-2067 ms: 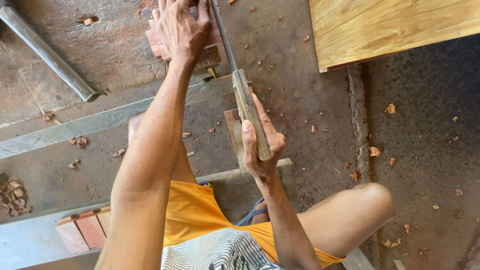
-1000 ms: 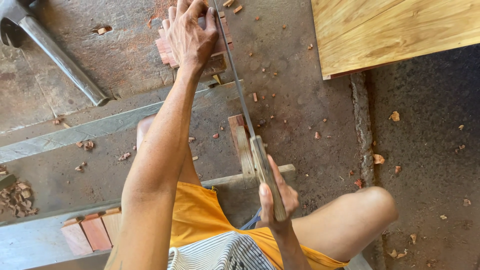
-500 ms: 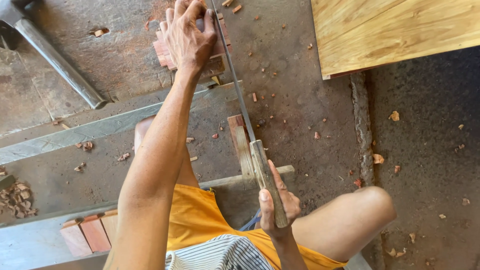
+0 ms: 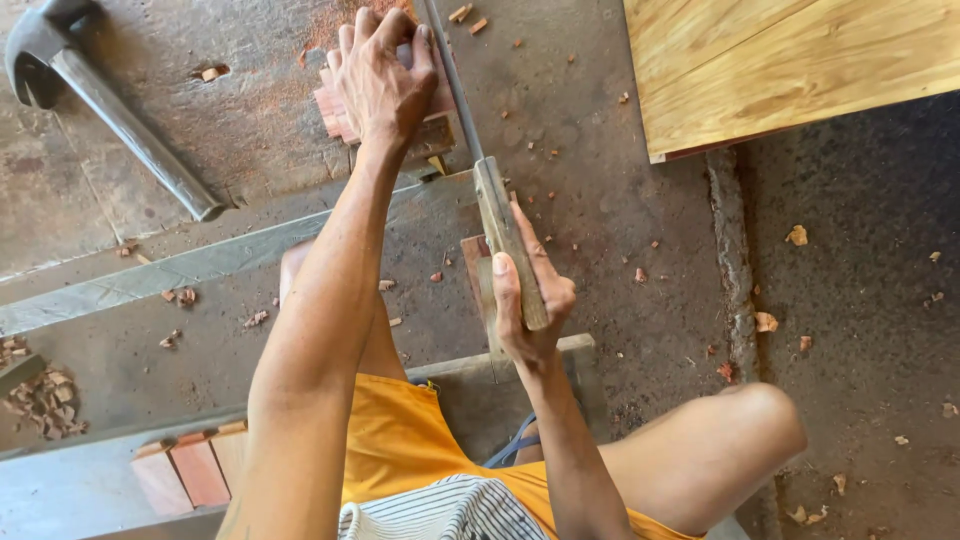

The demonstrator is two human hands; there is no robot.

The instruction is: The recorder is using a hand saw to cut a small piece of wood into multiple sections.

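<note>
Right hand [image 4: 528,305] is wrapped tight round the wooden handle of a saw [image 4: 500,225], thumb laid along the handle's near side. Saw's long axis runs from handle at centre frame up and slightly left to the top edge; blade end points away from the person, handle end points back toward the body. Blade seen edge-on, thin and grey, passing just right of the L hand.

Left hand [image 4: 385,85] lies flat, fingers spread, pressing down on a stack of reddish wood strips [image 4: 330,105]. Strips rest on the concrete floor [image 4: 590,190] near the top of the frame, beside the blade; exact contact pt between blade and wood is hidden by the hand.

Also noted: hammer [image 4: 110,110] lying top left, head at the corner, shaft pointing down-right, well apart from both hands. Pale wood panel [image 4: 790,65] top right. Grey plank [image 4: 180,270] crosses under the L forearm. Short reddish blocks [image 4: 190,470] at lower left. Wood chips [image 4: 45,400] scattered over the floor. Person wears yellow shorts [image 4: 400,440], knees bent.
</note>
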